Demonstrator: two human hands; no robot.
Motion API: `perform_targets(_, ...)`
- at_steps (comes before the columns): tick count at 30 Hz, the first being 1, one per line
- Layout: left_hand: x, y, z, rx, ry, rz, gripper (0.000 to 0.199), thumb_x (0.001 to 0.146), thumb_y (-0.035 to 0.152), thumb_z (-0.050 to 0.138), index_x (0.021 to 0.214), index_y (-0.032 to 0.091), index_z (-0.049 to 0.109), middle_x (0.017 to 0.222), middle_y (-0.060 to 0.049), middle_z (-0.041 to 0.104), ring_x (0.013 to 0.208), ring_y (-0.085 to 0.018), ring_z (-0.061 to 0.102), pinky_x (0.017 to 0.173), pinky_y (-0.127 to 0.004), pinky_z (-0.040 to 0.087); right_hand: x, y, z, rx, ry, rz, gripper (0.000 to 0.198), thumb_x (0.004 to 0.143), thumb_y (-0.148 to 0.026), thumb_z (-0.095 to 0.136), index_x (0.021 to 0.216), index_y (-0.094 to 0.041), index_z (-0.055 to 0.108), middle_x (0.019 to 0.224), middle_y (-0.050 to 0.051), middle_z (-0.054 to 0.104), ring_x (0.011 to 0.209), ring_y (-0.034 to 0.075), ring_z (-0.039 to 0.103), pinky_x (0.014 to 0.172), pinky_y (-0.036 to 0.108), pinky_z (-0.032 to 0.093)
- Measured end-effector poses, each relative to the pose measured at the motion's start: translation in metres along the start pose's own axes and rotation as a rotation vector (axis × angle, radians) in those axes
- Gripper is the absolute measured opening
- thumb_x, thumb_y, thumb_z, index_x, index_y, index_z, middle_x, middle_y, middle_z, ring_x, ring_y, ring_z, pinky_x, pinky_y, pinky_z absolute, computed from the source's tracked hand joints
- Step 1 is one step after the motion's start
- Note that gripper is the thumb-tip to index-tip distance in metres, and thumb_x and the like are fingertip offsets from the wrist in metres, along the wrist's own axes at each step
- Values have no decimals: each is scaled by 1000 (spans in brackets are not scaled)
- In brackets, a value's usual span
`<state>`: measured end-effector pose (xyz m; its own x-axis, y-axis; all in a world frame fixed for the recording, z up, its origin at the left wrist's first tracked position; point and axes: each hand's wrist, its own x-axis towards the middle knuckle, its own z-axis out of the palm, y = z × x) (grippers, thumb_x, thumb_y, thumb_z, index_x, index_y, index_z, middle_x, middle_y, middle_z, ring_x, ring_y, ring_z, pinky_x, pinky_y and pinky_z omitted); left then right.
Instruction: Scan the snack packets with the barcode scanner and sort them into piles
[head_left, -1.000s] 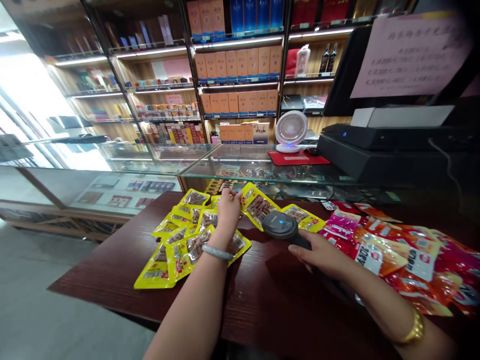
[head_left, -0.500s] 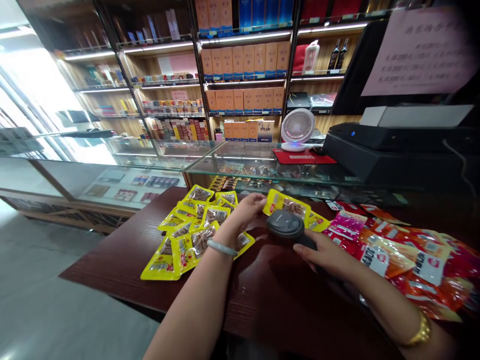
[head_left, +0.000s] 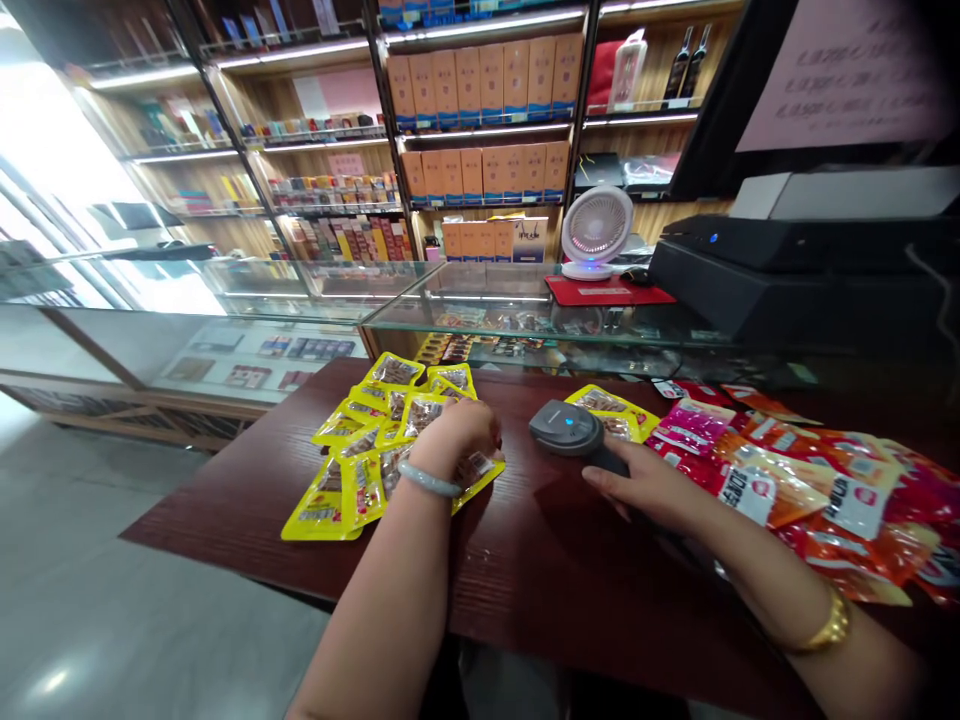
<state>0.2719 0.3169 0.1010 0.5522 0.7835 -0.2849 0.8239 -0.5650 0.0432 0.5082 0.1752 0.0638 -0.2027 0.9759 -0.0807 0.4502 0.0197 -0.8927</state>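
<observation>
Fingers of the left hand [head_left: 466,432] curl over yellow snack packets [head_left: 364,490] heaped on the table [head_left: 510,590]; whether they grip one cannot be told. The right hand [head_left: 646,485] wraps its fingers round a barcode scanner [head_left: 566,428]. Pinching one packet by its edge should work best.

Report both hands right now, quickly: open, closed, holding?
Left hand: curled at the yellow packets; whether it grips one cannot be told.
Right hand: closed around the dark handheld scanner.
</observation>
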Motion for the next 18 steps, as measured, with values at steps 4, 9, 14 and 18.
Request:
perform_targets(4,13,0,6,-89,293,-52,17,78,38,77,82,22,78,104,-13,76,111,-33,64,101,-45,40,0,0,0,-5,1,2,49,90,-58,63,118,-18,61,61,-6,54,45,13,54,47,24,42)
perform_targets(9,25,0,9,-501,700,-230,21,94,41,58,95,22,66,93,-7,73,92,-24,64,85,-35,44,-1,-2,1,10,31,5,54,89,-59,64,122,-16,61,60,-5,55,45,13,53,46,24,42)
perform_targets(14,33,5,16,-823,677,-180,14,91,31,61,82,21,59,74,1,63,71,-15,56,65,-26,37,-2,-4,3,28,44,3,57,87,-60,65,121,-15,61,59,-5,56,44,12,52,45,23,42)
perform_targets(18,33,16,18,-895,668,-108,13,90,26,61,79,21,57,69,4,59,68,-13,53,64,-25,35,-4,-11,2,46,53,-26,57,87,-62,65,120,-15,62,65,-3,60,47,12,52,45,23,44)
